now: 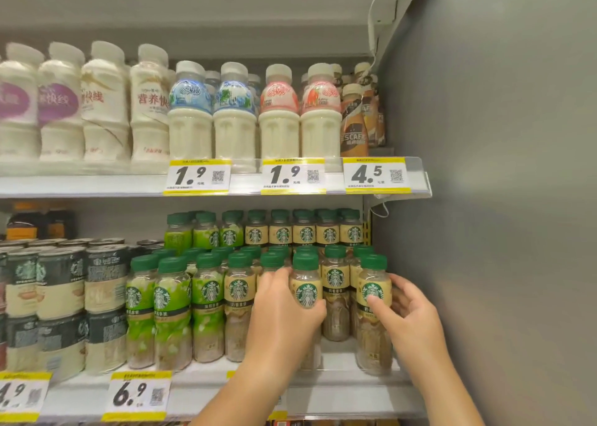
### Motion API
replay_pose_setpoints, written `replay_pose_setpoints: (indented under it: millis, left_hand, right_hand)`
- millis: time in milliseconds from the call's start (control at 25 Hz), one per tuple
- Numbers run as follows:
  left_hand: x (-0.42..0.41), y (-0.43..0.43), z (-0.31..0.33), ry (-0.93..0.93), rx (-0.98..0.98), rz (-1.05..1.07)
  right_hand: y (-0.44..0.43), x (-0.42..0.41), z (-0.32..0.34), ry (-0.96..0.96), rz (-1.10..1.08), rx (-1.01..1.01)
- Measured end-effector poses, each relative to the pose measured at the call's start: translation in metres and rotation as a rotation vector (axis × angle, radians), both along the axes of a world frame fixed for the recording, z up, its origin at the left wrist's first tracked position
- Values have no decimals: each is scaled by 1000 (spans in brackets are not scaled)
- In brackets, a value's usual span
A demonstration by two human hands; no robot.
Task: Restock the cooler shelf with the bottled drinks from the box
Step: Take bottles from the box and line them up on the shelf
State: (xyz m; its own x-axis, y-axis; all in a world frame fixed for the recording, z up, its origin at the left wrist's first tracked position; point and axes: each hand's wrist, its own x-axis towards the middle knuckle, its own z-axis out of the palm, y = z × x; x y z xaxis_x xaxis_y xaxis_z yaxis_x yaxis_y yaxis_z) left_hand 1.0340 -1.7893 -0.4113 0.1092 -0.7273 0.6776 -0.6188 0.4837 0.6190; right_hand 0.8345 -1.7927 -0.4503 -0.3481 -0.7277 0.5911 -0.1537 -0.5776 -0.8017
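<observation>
On the lower cooler shelf (339, 396) stand rows of green-capped coffee bottles with beige or green labels. My left hand (284, 315) is wrapped around a beige-label bottle (305, 283) in the front row. My right hand (410, 315) grips another beige-label bottle (373, 291) at the far right, next to the cooler's side wall. Both bottles are upright at the shelf's front edge. The box is not in view.
Green-label bottles (171, 299) fill the front row to the left, and stacked dark cans (64, 296) stand further left. The upper shelf (97, 184) holds white milk drink bottles (190, 115) and brown coffee bottles (353, 125). A grey cooler side wall (500, 199) closes the right.
</observation>
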Motion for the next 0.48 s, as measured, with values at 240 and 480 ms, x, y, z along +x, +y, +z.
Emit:
replay_pose_setpoints:
  millis: [240, 480]
  left_hand:
    - [-9, 1, -13, -69, -42, 146]
    - [-2, 9, -40, -94, 1, 62]
  right_hand:
    - [7, 1, -10, 54, -9, 8]
    - [22, 4, -22, 300, -133, 138]
